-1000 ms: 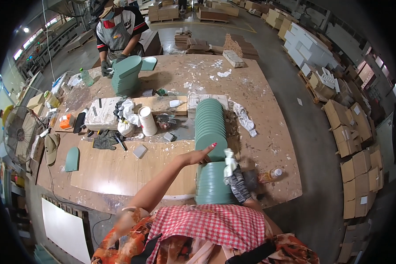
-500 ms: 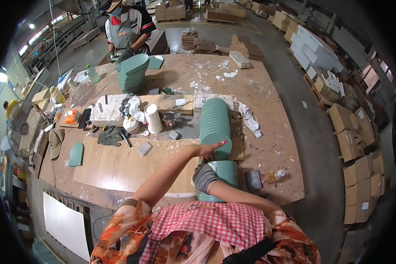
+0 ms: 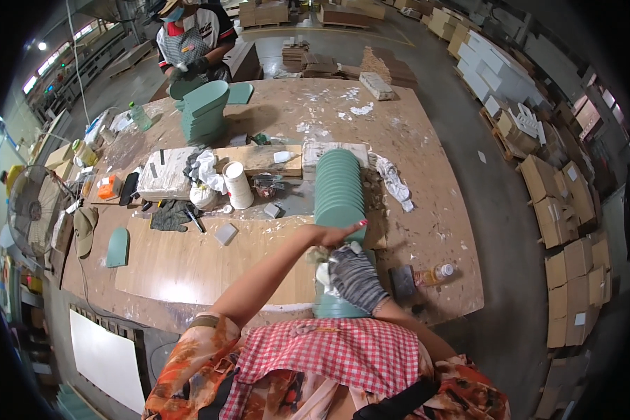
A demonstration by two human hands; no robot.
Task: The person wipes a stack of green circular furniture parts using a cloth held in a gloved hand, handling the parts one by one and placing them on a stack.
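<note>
Prob. mid-wipe — R gloved hand grasping white cloth on green panels left of bottle, L hand there too, grip can't tell — next stroke likely needs panels steady.

On the worktable, the row of panels stands right of the cup, with rag and bottle right of the row, glove left of the cup, cap farther left near the fan.

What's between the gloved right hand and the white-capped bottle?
In the head view, a dark block lies on the table between the gloved right hand and the white-capped bottle, close to the bottle.
</note>
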